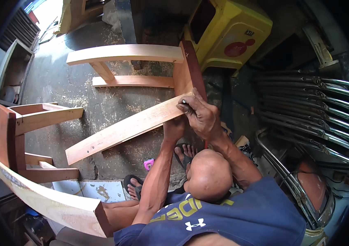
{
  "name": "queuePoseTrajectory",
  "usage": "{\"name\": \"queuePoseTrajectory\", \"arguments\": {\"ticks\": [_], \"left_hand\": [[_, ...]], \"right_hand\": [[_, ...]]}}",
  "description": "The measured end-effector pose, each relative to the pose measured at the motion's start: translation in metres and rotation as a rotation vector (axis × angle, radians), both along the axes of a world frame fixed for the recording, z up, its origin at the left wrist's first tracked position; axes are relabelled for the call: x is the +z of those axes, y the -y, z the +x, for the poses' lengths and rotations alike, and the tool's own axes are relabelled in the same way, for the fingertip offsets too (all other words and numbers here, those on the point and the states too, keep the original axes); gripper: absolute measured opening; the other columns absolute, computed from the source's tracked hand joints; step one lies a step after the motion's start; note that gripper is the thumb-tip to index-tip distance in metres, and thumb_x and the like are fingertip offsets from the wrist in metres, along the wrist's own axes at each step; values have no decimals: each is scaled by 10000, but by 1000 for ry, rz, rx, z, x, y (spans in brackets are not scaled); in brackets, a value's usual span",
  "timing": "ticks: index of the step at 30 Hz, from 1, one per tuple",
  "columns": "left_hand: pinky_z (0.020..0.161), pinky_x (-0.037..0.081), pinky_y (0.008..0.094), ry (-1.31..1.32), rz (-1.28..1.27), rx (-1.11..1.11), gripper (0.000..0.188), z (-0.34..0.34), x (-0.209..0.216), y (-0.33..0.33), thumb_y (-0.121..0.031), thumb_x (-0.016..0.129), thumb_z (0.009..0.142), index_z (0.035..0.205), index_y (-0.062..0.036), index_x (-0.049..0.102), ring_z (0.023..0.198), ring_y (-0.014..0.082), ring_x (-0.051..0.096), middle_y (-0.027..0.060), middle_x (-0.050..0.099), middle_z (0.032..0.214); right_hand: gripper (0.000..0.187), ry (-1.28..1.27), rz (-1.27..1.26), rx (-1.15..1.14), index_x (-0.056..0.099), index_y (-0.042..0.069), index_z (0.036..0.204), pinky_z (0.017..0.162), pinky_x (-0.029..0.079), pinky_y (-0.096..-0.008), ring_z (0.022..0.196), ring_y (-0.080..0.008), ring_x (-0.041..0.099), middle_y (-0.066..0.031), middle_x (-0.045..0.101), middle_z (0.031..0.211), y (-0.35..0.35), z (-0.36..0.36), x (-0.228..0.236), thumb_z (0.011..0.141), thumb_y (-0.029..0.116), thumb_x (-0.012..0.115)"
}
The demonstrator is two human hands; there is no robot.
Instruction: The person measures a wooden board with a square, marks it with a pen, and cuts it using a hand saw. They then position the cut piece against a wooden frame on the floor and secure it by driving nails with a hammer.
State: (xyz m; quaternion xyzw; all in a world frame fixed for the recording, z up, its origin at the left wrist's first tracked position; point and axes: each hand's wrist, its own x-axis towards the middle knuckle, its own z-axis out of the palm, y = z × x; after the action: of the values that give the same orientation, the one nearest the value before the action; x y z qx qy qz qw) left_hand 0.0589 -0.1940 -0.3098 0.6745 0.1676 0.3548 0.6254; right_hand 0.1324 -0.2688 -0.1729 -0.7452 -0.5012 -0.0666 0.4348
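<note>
A long pale wooden plank (127,133) slants across the middle, its upper right end against a red-brown board (189,65). Two more pale wooden pieces joined by a short crosspiece run left from that board, forming a frame on its side. My right hand (202,117) is at the plank's upper end, thumb and fingers pinched around something small with a pale tip that I cannot make out. Beneath the plank, my left hand (174,128) is closed against its lower edge; the plank hides most of its fingers.
Another wooden frame (47,119) with a red-brown board stands at the left, near a long curved pale plank (51,201). A yellow plastic case (228,35) is at the back. Chromed metal tubes (310,110) are stacked right. A small pink object (148,164) lies near my sandalled feet.
</note>
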Motion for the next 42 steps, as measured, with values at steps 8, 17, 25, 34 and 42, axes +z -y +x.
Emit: {"name": "queuePoseTrajectory", "arguments": {"ticks": [8, 17, 25, 34, 42], "left_hand": [[918, 515, 373, -16, -273, -75, 322, -7, -10, -3, -112, 793, 874, 1176, -33, 714, 1029, 238, 690, 113, 745, 1089], [926, 520, 377, -35, -127, -67, 374, -5, 0, -2, -148, 770, 881, 1216, -3, 687, 1016, 225, 680, 125, 736, 1124], [931, 513, 393, -56, -145, -27, 316, -5, 5, 2, -164, 751, 898, 1165, 1, 708, 1016, 237, 683, 116, 749, 1068], [1010, 476, 399, -215, -149, -125, 395, -4, 6, 2, -196, 742, 937, 1264, 6, 652, 1163, 269, 643, 157, 704, 1187], [844, 474, 467, -333, 261, 493, 311, -41, 48, 36, -187, 727, 929, 1111, 39, 616, 908, 377, 608, 203, 615, 955]], "right_hand": [[493, -407, 267, -198, 484, -23, 1393, 911, 571, -348, 1098, -199, 690, -161, 724, 1139, 50, -19, -17, 993, 179, 691], [381, -637, -862, -710, 608, -10, 1161, 744, 550, -420, 891, -330, 735, -240, 698, 905, 162, -33, -218, 883, 242, 673], [243, -886, -288, -766, 553, 5, 1034, 588, 524, -416, 608, -252, 661, -150, 641, 738, 172, -31, -146, 865, 168, 613], [295, -937, 1, -198, 668, 8, 1072, 477, 452, -241, 511, -75, 581, -9, 616, 662, 60, 3, 35, 967, 280, 719], [342, -757, 10, -96, 709, 7, 1121, 791, 532, -314, 860, -134, 669, -93, 734, 918, 21, 14, 18, 973, 315, 723]]}}
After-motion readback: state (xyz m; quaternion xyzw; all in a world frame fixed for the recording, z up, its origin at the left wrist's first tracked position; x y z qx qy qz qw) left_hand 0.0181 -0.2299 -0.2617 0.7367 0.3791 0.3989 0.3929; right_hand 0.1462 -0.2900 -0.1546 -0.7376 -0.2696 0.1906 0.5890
